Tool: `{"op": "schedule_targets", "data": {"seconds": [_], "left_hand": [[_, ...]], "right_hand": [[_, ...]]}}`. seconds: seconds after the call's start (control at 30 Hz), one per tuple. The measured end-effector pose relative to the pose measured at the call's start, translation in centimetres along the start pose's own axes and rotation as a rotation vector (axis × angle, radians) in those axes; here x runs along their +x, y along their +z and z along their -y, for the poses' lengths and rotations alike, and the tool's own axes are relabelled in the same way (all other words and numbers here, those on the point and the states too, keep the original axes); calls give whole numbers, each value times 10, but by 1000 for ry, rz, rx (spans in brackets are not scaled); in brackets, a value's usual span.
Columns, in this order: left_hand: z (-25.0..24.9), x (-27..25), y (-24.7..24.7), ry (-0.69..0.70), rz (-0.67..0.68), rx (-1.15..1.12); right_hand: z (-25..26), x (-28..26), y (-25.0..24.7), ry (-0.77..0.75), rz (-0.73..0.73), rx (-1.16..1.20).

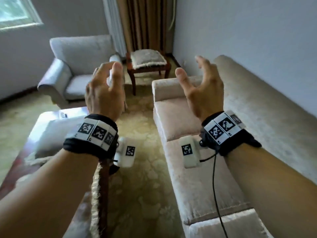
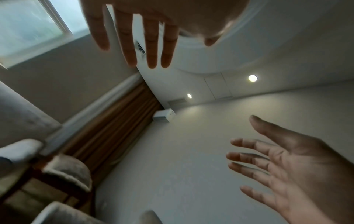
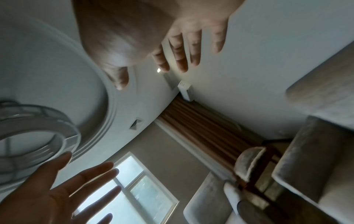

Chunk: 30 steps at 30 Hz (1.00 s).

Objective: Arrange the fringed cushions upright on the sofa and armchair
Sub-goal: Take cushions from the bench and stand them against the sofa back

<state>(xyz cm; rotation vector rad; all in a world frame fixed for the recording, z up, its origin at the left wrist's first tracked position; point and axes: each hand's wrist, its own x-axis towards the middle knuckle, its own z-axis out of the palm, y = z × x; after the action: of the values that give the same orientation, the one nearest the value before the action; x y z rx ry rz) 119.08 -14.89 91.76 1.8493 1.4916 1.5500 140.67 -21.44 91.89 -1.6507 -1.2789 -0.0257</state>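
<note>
One long beige sofa [image 1: 214, 152] ran along the right wall, its seat bare. Across the patterned carpet [image 1: 140, 169] stood the grey armchair [image 1: 75, 66], also bare. Between them, against the brown curtain [image 1: 144, 23], a wooden side table [image 1: 147, 69] carried a fringed cushion [image 1: 147, 59] lying flat on its top. Near the lower left, a fringed edge [image 1: 95, 194] hung over dark wood; what it belonged to could not be told. Both hands were raised in mid-air, palms facing each other and well apart: the left hand [image 1: 103, 90] and the right hand [image 1: 202, 90] each had fingers spread wide and loosely bent, holding nothing.
</note>
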Motion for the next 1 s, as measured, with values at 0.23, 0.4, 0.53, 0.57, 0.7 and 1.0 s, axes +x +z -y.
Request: {"op": "schedule_targets", "data": {"seconds": [0.23,0.4,0.53,0.57,0.7,1.0], "left_hand": [[81,42,-138,-122,-317,145],[148,55,-214,-238,-497,215],[197,61,-244,-361,-588,237],[207,63,-249,-377,-605,246],[247,64,-272,-451,-673,305],[337,16,-310,-726,-926,476]], "right_hand": [[111,17,137,-196,229,180],[171,8,231,-294,370,240],[207,-1,295,-381,481,241],[214,-3,311,-395,509,247],[239,-11,370,-419,635,281],[278,-71,519,-526,1011,374]]}}
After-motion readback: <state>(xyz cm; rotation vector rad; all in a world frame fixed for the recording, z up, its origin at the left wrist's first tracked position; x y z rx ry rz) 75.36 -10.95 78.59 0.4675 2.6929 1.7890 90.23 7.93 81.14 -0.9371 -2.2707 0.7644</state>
